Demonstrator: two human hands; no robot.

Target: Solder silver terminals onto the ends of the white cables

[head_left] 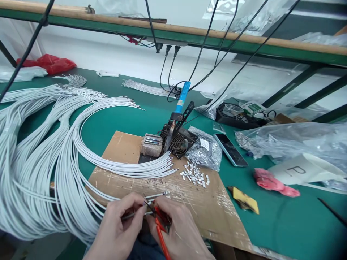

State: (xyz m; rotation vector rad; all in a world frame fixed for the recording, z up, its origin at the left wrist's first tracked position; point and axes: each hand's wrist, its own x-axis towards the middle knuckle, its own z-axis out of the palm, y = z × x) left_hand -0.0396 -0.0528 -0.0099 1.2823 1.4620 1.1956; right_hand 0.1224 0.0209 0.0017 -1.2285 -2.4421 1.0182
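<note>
Orange-handled pliers (pixel 162 236) are resting in your right hand (pixel 181 224), its fingers wrapping the grips, while your left hand (pixel 119 224) is pinching a white cable (pixel 148 213). That cable is passing between your hands, over the six o'clock side of the cardboard sheet (pixel 211 216); the dark plier tips are crossing close to your left fingertips, and your fingers are hiding whether they are biting.

From your hands, loose white connectors (pixel 193 174) are lying at one o'clock, while a cable bundle (pixel 121 168) is fanning its ends toward twelve, just beside the lower end of the soldering iron (pixel 182 98).

If the pliers are slipping or squeezing too hard, you are risking a nicked cable or a pinched fingertip. Should the iron be hot, a nudge to that curving bundle is threatening scorched insulation. A right wrist sweeping toward one o'clock is likewise endangering the connectors by scattering them.
</note>
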